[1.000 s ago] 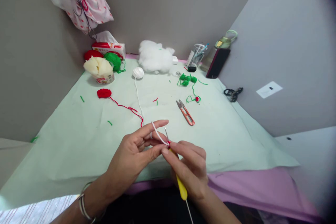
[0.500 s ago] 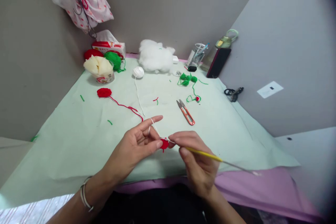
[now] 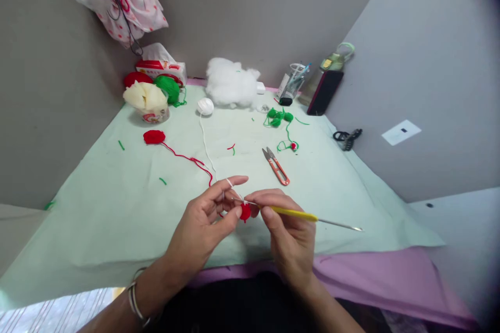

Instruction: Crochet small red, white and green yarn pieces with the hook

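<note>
My left hand (image 3: 203,221) pinches a small red crochet piece (image 3: 245,212) between thumb and fingers, with white yarn (image 3: 204,138) looped over its index finger. That strand runs back across the table to a small white yarn ball (image 3: 205,106). My right hand (image 3: 291,234) grips a yellow-handled crochet hook (image 3: 297,213), its tip at the red piece and its metal tail pointing right. A red strand (image 3: 183,157) trails from my left hand to a small red yarn ball (image 3: 154,137).
Orange thread snips (image 3: 276,166) lie just beyond my hands on the pale green table cover (image 3: 97,208). Farther back are green crochet bits (image 3: 279,117), white stuffing (image 3: 230,83), green and red yarn balls, a cup, a tissue box, a pen cup and a bottle.
The hook swung from pointing down toward me to lying level, tail to the right. The red piece has come into view between my fingertips. My hands stayed in the same spot.
</note>
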A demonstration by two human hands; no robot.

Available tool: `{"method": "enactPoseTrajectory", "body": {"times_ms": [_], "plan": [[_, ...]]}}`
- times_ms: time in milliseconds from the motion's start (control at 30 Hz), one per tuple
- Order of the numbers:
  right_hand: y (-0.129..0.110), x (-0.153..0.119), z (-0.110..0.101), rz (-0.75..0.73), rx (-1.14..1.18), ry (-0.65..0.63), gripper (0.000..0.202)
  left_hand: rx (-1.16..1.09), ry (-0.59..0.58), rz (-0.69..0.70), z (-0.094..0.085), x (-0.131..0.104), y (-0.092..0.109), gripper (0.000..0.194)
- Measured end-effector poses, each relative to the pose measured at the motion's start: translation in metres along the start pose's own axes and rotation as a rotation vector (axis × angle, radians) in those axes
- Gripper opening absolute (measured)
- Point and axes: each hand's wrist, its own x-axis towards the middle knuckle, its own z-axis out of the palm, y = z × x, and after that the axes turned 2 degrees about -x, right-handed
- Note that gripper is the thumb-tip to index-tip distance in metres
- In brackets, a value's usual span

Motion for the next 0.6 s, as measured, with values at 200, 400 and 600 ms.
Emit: {"method": "enactPoseTrajectory", "body": {"times_ms": [200,400,600], "plan": [[0.003,-0.008,0.002,-0.329,-0.456,-0.026,0.038,-0.233,0.06,-0.07,0.008,0.001,-0.008,0.05],[0.006,0.0,-0.007,-0.194,-0.282,0.037,0.028,-0.499,-0.024,-0.295,0.001,0.009,-0.006,0.043],[0.003,0.008,-0.005,0.073,0.138,-0.002,0.013,-0.328,-0.01,-0.161,0.0,0.008,-0.005,0.036]]}}
